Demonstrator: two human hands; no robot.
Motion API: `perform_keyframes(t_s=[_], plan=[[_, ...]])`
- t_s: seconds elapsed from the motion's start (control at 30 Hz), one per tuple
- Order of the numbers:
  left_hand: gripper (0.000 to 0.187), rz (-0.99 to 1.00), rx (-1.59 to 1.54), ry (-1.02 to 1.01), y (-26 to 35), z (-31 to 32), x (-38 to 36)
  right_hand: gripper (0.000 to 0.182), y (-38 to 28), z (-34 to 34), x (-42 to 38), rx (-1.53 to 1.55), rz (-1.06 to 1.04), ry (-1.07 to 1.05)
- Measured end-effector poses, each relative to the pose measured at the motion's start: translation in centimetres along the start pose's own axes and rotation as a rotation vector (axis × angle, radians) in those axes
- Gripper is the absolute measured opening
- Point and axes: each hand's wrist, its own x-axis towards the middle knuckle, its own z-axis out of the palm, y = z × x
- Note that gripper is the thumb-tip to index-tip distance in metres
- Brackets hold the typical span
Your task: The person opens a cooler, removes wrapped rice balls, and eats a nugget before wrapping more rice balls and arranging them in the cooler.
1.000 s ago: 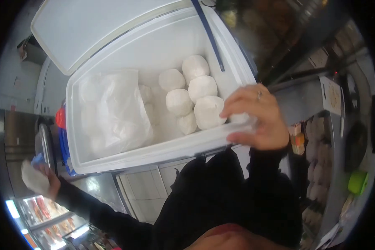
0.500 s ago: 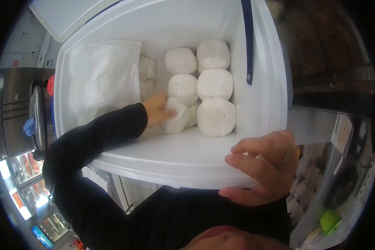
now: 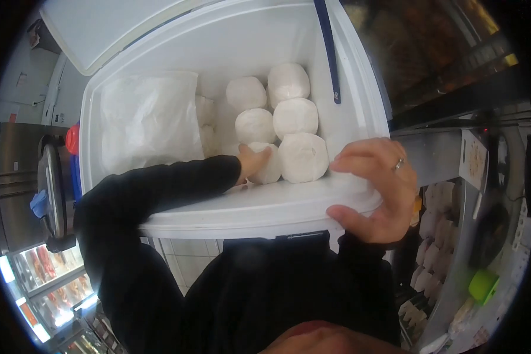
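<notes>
Inside the white cooler box (image 3: 242,219), my left hand (image 3: 252,162) reaches in from the left and is closed around the side of a white round bundle (image 3: 269,160) in the near row. This bundle sits low beside a larger white bundle (image 3: 304,158). Several similar rounded white bundles, such as one at the back (image 3: 288,81), stand in two columns; what they contain I cannot make out. My right hand (image 3: 383,189), with a ring on one finger, curves over the cooler's near right corner. Its thumb and fingers are apart and hold nothing.
A white translucent plastic sheet or bag (image 3: 150,118) covers the cooler's left part, over more white bundles. A dark blue strap (image 3: 327,47) hangs on the right inner wall. The open lid (image 3: 94,29) is at upper left. A green container (image 3: 483,287) lies at lower right.
The bundle under my left hand was tilted and now sits lower, in line with its column. My right hand has moved up along the rim. The view has shifted slightly.
</notes>
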Motion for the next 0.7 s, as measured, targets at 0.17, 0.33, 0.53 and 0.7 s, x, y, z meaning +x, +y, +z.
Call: perform_keyframes(t_s=[0.17,0.33,0.53,0.7], plan=[[0.051,0.444,1.031,-0.066,4.3,-5.3,-4.8,0.035,-1.5,-0.2,0.4,-0.086,0.040,-0.082],[0.047,1.612,1.027,0.349,6.8,-5.5,-9.3,0.033,-2.5,0.1,0.9,-0.072,0.103,-0.060],[0.040,1.840,0.945,0.221,5.1,-1.8,-4.5,0.031,-2.8,1.1,0.2,0.002,0.103,0.095],[0.021,1.861,0.880,0.183,5.1,-2.0,-4.5,0.029,-2.8,1.1,-0.4,-0.043,0.109,0.149]])
